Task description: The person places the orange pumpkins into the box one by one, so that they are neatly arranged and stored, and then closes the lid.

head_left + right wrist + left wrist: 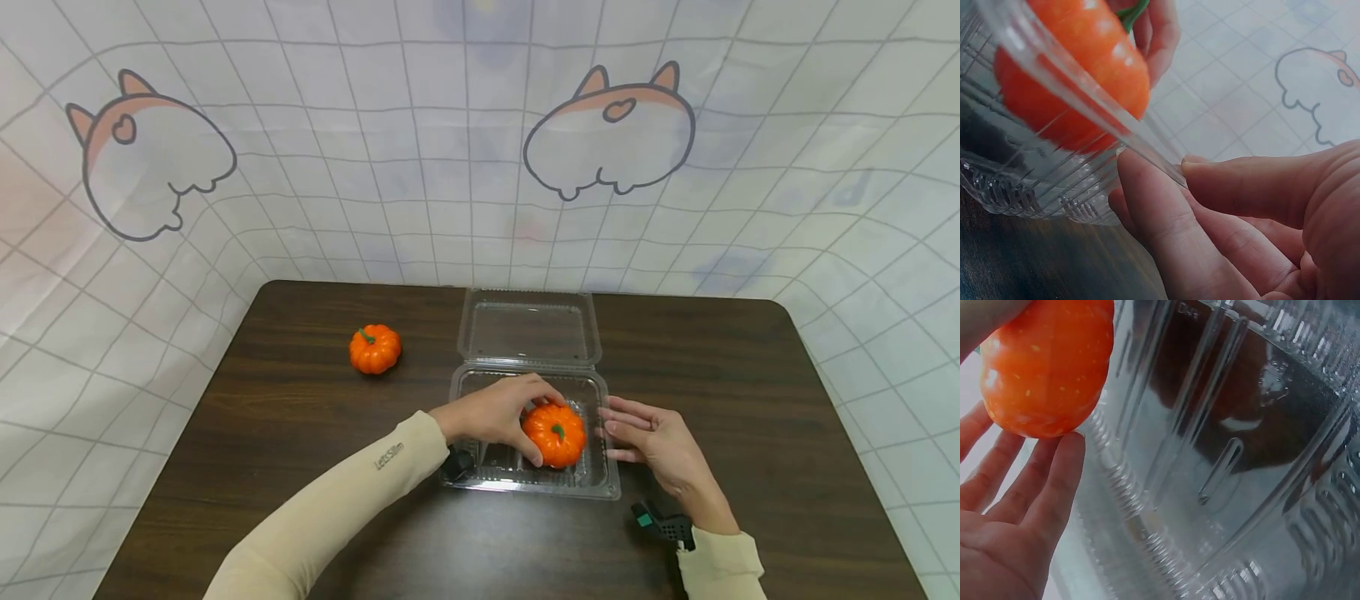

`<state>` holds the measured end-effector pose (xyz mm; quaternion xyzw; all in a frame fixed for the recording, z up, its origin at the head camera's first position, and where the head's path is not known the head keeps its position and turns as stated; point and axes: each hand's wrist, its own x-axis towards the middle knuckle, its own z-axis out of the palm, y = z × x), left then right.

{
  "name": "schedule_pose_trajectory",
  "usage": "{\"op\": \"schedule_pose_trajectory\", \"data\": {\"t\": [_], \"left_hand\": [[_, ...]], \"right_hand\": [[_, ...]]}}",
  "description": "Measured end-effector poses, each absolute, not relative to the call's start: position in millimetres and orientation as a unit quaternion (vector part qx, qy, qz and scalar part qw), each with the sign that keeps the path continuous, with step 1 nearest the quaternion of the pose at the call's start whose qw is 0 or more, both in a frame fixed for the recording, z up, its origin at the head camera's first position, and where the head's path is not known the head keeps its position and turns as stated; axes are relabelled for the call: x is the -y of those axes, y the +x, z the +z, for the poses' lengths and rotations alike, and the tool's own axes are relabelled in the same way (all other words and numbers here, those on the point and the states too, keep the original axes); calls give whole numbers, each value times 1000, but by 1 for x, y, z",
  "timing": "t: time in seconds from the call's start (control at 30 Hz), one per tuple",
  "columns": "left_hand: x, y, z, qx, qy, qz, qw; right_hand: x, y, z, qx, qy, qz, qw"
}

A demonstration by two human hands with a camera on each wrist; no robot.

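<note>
My left hand (498,410) grips an orange toy pumpkin (562,442) with a green stem, thumb on the near side and fingers on the far side. The pumpkin is over the right half of the base of a clear plastic clamshell box (602,483). In the left wrist view the fingertips (1066,450) touch the pumpkin's underside, with the ribbed box floor beside it. My right hand (663,446) is at the box's right side. The right wrist view shows its thumb (1235,184) and forefinger pinching the box's rim (1147,149).
The box's clear lid (531,329) lies folded back toward the far edge of the dark wooden table (315,467). A second orange pumpkin (375,354) sits on the table to the left. A white grid-patterned curtain (480,167) hangs behind and around the sides.
</note>
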<state>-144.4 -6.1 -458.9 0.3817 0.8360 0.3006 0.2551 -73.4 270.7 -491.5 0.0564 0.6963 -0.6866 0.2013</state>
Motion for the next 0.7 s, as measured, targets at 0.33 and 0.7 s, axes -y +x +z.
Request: {"op": "schedule_pose_trajectory", "data": {"t": [0.33,0.7], "left_hand": [[-2,-149,-470,-839,373,297,262],[-3,-152,-471,-835,358,313,277]], "right_hand": [[-270,-74,-491,-694,51,-691,198],[-271,-74,-494,-691,57,-693,196]]}}
